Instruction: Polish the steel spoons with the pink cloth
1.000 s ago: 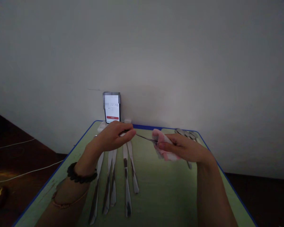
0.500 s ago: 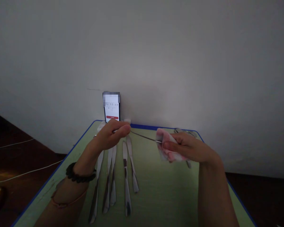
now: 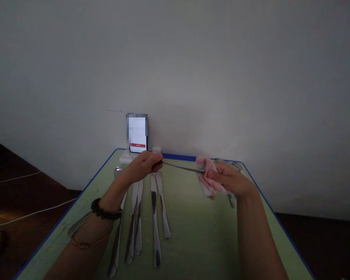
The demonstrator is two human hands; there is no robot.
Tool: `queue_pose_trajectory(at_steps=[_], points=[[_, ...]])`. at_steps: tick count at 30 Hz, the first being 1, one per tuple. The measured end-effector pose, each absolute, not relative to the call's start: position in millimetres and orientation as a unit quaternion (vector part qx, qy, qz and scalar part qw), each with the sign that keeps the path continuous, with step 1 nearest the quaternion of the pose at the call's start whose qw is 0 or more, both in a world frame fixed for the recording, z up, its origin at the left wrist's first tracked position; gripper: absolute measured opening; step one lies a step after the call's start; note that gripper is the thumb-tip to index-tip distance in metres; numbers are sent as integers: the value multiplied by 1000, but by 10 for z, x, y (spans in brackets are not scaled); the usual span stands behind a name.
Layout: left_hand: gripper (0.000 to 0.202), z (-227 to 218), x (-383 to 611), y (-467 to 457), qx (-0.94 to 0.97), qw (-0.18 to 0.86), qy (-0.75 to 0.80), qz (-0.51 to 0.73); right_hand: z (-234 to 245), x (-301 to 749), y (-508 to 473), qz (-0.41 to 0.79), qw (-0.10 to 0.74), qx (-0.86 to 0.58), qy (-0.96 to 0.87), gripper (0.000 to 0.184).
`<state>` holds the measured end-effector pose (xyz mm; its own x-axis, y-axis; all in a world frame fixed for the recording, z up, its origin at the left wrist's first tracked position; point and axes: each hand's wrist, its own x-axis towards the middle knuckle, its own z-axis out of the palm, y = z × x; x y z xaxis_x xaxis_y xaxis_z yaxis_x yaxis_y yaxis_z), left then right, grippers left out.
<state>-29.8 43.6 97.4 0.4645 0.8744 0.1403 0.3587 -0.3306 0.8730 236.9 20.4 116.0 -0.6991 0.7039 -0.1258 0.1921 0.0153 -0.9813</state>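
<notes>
A thin piece of metal cutlery (image 3: pixel 182 168) is stretched between my two hands above the table; its ends are hidden, so I cannot tell which kind it is. My left hand (image 3: pixel 146 165) pinches one end. In my right hand (image 3: pixel 229 177) is a pink and white cloth (image 3: pixel 207 181), folded around the other end. Below and left of the hands, several table knives (image 3: pixel 156 221) lie roughly side by side. Partly behind my left wrist are a spoon (image 3: pixel 118 171) and another metal utensil (image 3: pixel 76 227).
A lit phone (image 3: pixel 138 132) stands upright against the wall (image 3: pixel 221 77), with a small white object (image 3: pixel 125 156) at its foot. More cutlery (image 3: pixel 232 200) lies partly hidden behind my right hand. The green table (image 3: pixel 198 241) has a blue edge.
My right hand and the cloth have shifted a little, and the cloth hangs more bunched. My left hand has turned slightly and moved right, uncovering the spoon. Both keep their hold.
</notes>
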Motion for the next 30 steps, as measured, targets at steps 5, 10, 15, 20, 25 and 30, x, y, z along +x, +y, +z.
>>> queue_pose_trajectory(at_steps=[5,10,15,20,25,30], points=[[42,988,-372,449,802,317,436,258,1175,2312,237,568,70,-363,-736,45],[43,1067,-265,364,826,281,441,209,1186,2072,233,558,45,-353,-750,47],[49,1059,-37,276,857,288,396,161,1169,1879,223,505,82,-342,-788,42],[64,1054,-23,261,824,329,445,120,1166,1808,214,422,87,-367,-824,38],[34,950,-190,338,891,137,426,69,1128,1708,221,329,123,-404,-845,34],[58,855,-316,426,903,17,424,75,1079,1621,239,267,242,-439,-823,36]])
